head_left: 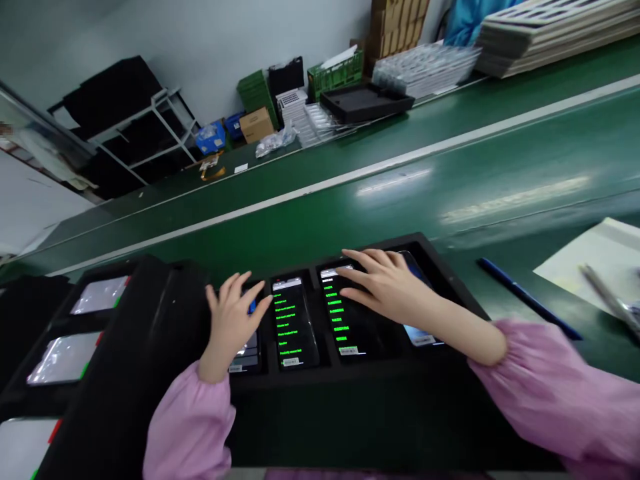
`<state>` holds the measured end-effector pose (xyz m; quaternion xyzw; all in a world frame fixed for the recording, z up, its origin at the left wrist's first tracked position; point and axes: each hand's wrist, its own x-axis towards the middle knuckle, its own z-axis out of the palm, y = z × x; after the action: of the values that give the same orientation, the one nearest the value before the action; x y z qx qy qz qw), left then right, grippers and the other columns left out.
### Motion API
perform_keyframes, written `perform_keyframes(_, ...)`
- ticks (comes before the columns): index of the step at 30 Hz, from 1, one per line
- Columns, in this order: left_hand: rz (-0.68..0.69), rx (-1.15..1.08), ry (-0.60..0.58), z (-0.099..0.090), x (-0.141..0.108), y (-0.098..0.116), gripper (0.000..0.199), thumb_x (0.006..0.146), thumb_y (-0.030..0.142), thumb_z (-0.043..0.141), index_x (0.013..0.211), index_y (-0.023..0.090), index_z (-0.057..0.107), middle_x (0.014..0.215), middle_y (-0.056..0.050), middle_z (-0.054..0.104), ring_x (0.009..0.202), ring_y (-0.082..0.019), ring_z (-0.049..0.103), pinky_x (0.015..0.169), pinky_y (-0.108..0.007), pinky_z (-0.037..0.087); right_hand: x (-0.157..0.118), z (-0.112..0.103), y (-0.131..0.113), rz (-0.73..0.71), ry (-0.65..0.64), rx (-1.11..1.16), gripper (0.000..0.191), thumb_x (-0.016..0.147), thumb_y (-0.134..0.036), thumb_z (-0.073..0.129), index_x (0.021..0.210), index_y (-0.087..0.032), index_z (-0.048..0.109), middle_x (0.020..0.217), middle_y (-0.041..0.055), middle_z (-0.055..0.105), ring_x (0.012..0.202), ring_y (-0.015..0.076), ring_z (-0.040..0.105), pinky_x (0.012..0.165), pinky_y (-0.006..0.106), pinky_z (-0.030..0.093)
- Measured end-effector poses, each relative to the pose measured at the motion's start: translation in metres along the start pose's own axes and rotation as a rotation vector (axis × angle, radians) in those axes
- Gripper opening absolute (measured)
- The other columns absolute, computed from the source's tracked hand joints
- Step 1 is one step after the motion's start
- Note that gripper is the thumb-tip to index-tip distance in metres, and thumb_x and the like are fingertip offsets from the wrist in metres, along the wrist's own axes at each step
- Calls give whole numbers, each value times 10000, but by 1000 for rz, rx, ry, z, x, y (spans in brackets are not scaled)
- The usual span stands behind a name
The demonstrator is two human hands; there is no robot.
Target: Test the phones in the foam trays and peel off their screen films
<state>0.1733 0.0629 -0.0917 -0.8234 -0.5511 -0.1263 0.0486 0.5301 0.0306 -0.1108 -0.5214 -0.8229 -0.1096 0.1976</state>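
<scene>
A black tray (pixel 300 379) holds several phones in slots. Over the leftmost phone (pixel 249 360) is my left hand (pixel 234 323), its fingers spread and nothing in it. Beside it, a phone (pixel 295 327) shows a list of green text lines. Another phone with green lines (pixel 340 320) lies partly under the fingertips of my right hand (pixel 387 283). That hand is open, with spread fingers and no object held. Part of the rightmost phone (pixel 419 335) is hidden by my right hand and forearm. Whether the fingertips touch the screens is unclear.
At the left, black trays hold white-covered items (pixel 65 359) with red and green tabs. A blue pen (pixel 527 298) and paper (pixel 595 267) lie at the right. Behind the green conveyor surface (pixel 320 213) stand a black tray (pixel 365 102), crates and stacked trays.
</scene>
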Motion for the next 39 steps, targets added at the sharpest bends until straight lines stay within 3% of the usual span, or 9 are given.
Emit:
perform_keyframes(3, 64, -37, -73, 12, 15, 20, 363, 1030, 470, 614, 1362, 373, 724, 1580, -99, 593, 1505, -383, 478, 1219, -867, 206, 16, 11, -15, -39, -7, 29, 425, 1111, -511, 473, 1296, -266, 768, 1556, 130, 589, 1282, 363, 580, 983, 543, 462)
perform_keyframes(6, 93, -74, -103, 13, -3, 20, 306, 1049, 464, 575, 1274, 391, 770, 1567, -73, 608, 1515, -375, 471, 1223, -860, 209, 1, 4, -6, -64, 1, 50, 414, 1112, -530, 472, 1071, -329, 831, 1509, 41, 639, 1277, 309, 592, 1019, 510, 450)
perform_keyframes(10, 46, -142, -6, 1, -45, -16, 338, 1069, 487, 505, 1195, 379, 799, 1469, -69, 673, 1443, -356, 545, 1249, -806, 225, -39, -20, 28, 70, 55, -20, 436, 1130, -494, 424, 1138, -315, 821, 1445, 89, 670, 1248, 327, 599, 957, 508, 460)
perform_keyframes(16, -144, -222, 103, 6, -56, -66, 483, 1030, 573, 527, 1312, 239, 734, 1320, -128, 720, 1230, -308, 667, 1105, -524, 541, -53, -17, 46, 129, 60, -95, 456, 1128, -495, 388, 1177, -316, 805, 1466, 116, 645, 1234, 369, 605, 898, 536, 487)
perform_keyframes(23, -156, -136, 80, 7, -57, -57, 368, 1041, 478, 570, 1295, 275, 743, 1370, -83, 704, 1283, -256, 642, 1128, -437, 537, -54, 2, 50, 60, 109, -23, 607, 1104, -566, 271, 1144, -265, 797, 1434, 180, 646, 1183, 521, 605, 834, 686, 455)
perform_keyframes(27, -157, -144, 85, 9, -60, -55, 357, 1052, 463, 568, 1294, 270, 747, 1378, -94, 685, 1297, -263, 622, 1118, -452, 542, -54, 4, 59, 44, 74, -16, 662, 1097, -618, 204, 1144, -312, 788, 1394, 157, 667, 1150, 508, 619, 784, 674, 470)
perform_keyframes(31, -135, -175, 106, 15, -62, -54, 359, 1058, 460, 561, 1273, 253, 762, 1401, -117, 655, 1321, -289, 593, 1125, -492, 535, -39, -10, 42, 42, 116, -86, 587, 1113, -534, 304, 1030, -261, 817, 1374, 183, 679, 1152, 488, 613, 848, 663, 444)
perform_keyframes(34, -113, -182, 116, 17, -63, -57, 363, 1057, 456, 559, 1279, 251, 760, 1409, -123, 641, 1328, -300, 583, 1122, -507, 538, -20, -15, 13, -12, 88, -97, 406, 1108, -414, 440, 1142, -238, 805, 1473, 161, 635, 1247, 433, 594, 980, 635, 418)
perform_keyframes(39, -83, -149, 108, 8, -57, -57, 388, 1055, 478, 547, 1247, 231, 776, 1372, -145, 647, 1279, -325, 606, 1064, -532, 573, 3, 4, -21, -125, 20, -42, 361, 1120, -410, 461, 1190, -268, 785, 1516, 132, 616, 1266, 346, 598, 976, 530, 434)
